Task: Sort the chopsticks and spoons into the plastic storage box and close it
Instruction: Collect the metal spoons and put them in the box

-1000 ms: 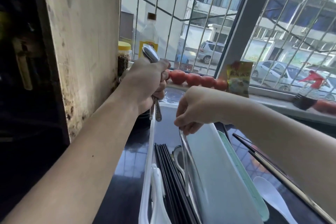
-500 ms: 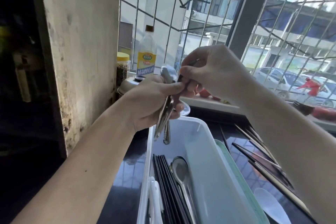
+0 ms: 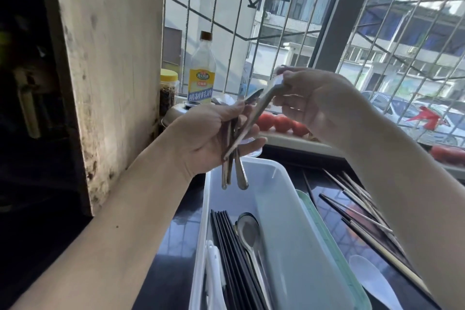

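Observation:
My left hand (image 3: pixel 208 136) grips a bunch of metal spoons (image 3: pixel 234 171), handles hanging down over the far end of the plastic storage box (image 3: pixel 274 184). My right hand (image 3: pixel 317 106) pinches the bowl end of one metal spoon (image 3: pixel 254 118), whose handle slants down into my left palm. Black chopsticks (image 3: pixel 231 254) and a metal spoon (image 3: pixel 249 231) lie inside the box. Loose chopsticks (image 3: pixel 362 216) and a white plastic spoon (image 3: pixel 372 282) lie on the dark counter to the right.
A pale green lid (image 3: pixel 334 254) runs along the box's right side. A wooden cutting board (image 3: pixel 108 63) stands at left. A bottle (image 3: pixel 202 75), a yellow-lidded jar (image 3: pixel 169 90) and tomatoes (image 3: pixel 279 122) sit by the barred window.
My right hand rose from the box to my left hand and has now drawn one spoon's bowl up and to the right. My left hand's fingers loosened around the bunch.

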A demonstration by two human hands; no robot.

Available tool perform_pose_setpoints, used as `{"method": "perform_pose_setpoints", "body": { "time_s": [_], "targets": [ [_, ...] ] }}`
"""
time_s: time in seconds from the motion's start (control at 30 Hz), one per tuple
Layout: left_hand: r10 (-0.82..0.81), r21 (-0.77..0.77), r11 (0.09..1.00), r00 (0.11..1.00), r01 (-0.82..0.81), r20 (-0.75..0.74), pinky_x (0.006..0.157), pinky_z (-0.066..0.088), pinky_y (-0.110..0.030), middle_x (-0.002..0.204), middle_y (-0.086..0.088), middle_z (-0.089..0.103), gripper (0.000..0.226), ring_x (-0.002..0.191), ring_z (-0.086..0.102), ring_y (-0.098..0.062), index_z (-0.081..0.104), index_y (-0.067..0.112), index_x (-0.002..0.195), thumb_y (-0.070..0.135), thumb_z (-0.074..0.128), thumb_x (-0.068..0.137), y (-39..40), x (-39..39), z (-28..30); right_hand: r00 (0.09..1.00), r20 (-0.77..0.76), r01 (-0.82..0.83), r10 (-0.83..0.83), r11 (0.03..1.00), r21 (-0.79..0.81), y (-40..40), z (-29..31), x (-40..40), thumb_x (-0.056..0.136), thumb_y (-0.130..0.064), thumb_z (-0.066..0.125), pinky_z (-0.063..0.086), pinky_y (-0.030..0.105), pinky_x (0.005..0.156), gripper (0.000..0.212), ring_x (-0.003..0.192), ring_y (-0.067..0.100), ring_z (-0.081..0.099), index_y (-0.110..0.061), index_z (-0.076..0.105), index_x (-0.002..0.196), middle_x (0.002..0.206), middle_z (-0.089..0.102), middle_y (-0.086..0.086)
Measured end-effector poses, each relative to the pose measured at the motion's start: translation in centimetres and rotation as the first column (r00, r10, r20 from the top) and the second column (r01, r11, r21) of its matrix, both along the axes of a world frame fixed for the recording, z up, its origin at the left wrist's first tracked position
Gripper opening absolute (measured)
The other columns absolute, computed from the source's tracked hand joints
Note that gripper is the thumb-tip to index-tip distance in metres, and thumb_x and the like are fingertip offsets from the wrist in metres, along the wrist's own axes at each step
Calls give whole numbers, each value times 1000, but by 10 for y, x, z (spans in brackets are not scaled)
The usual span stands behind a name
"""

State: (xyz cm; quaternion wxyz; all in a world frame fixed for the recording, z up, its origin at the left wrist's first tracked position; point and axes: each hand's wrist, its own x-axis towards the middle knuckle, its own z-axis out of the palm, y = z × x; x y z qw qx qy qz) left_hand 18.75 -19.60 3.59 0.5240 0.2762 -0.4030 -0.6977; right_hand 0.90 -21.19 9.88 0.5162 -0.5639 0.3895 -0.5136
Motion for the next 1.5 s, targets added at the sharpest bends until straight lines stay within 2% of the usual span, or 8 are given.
{"method": "perform_pose_setpoints", "body": {
  "time_s": [0.1, 0.2, 0.37, 0.53, 0.87, 1.1, 1.33, 1.5],
  "targets": [
    [376, -19, 927, 925, -375, 55, 64, 63, -42, 84, -13, 62, 20, 60, 70, -22, 61, -3, 108, 16, 55, 105, -8, -3, -2, 995, 89, 44, -43, 999, -5, -1, 3, -12, 95, -1, 59, 51, 22, 48, 19, 53, 13, 59, -1, 66, 113, 73, 63, 7],
    [530, -63, 846, 848, -529, -3, 54, 58, -34, 81, -11, 57, 19, 53, 62, -20, 57, -3, 112, 14, 56, 105, -13, -2, -2, 912, -402, -86, 85, 996, 15, 5, -2, -15, 91, -14, 69, 60, 24, 58, 20, 63, 20, 70, 1, 67, 104, 81, 72, 14],
    [511, -194, 849, 857, -492, 61, 44, 36, -26, 72, -7, 58, 10, 46, 46, -12, 58, 1, 101, 7, 51, 105, -14, 0, -6, 176, -948, -341, 264, 920, 192, 10, -47, 21, 100, -13, 59, 57, 19, 58, 15, 72, 11, 76, -6, 72, 98, 87, 79, -2],
    [395, -157, 912, 916, -380, 77, 44, 35, -25, 71, -7, 65, 11, 49, 47, -13, 59, 3, 102, 4, 48, 103, -15, 0, -7, -440, -893, -534, -92, 827, 178, -6, -95, 37, 91, -9, 64, 52, 24, 63, 18, 68, 8, 62, -21, 77, 93, 76, 72, -10],
    [383, -140, 920, 917, -367, 110, 46, 37, -26, 68, -5, 61, 12, 50, 50, -13, 59, 5, 94, 3, 49, 101, -16, 1, -8, -551, -824, -480, -132, 858, 184, -5, -127, 38, 88, -3, 61, 39, 28, 52, 11, 57, 25, 49, -9, 59, 79, 77, 56, 9],
    [368, -148, 925, 923, -351, 113, 46, 36, -26, 67, -6, 61, 13, 49, 50, -14, 58, 6, 92, 1, 49, 99, -17, -1, -8, -549, -811, -541, -202, 826, 161, -20, -118, 36, 90, -42, 71, 48, 33, 64, 37, 85, 29, 62, -17, 66, 118, 107, 64, 6],
    [312, -142, 946, 939, -292, 148, 46, 35, -25, 64, -4, 60, 11, 48, 49, -13, 56, 6, 94, 2, 49, 101, -15, -2, -8, -570, -785, -574, -241, 801, 171, -24, -134, 43, 92, -14, 68, 36, 28, 47, 36, 57, 21, 46, -15, 43, 66, 76, 47, 6],
    [319, -131, 945, 935, -300, 158, 50, 39, -28, 71, -7, 63, 16, 55, 53, -15, 63, 2, 90, 0, 50, 100, -12, 0, -7, -519, -835, -524, -182, 840, 143, -22, -124, 43, 93, -28, 70, 38, 26, 47, 27, 58, 22, 56, -5, 66, 80, 80, 66, 9]
  ]
}}
